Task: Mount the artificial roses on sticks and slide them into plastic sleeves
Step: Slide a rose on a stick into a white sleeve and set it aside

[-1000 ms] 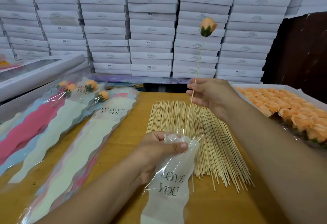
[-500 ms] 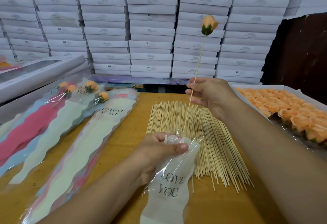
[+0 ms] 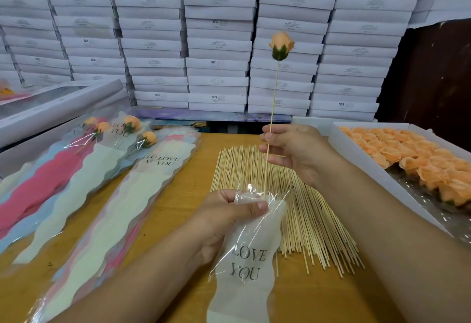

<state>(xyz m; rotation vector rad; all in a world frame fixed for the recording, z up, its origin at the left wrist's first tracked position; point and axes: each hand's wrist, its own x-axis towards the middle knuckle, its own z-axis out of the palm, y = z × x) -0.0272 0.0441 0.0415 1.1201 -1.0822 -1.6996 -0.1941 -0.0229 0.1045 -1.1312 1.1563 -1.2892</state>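
My left hand pinches the plastic sleeve mouth, my right hand pinches the rose stick above it; tilted, it may snag the film.

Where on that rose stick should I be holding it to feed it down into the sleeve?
Pinch the bare stick at its lower half from the side, as the right hand does. It stands nearly upright, rose on top, lower end at the sleeve mouth.
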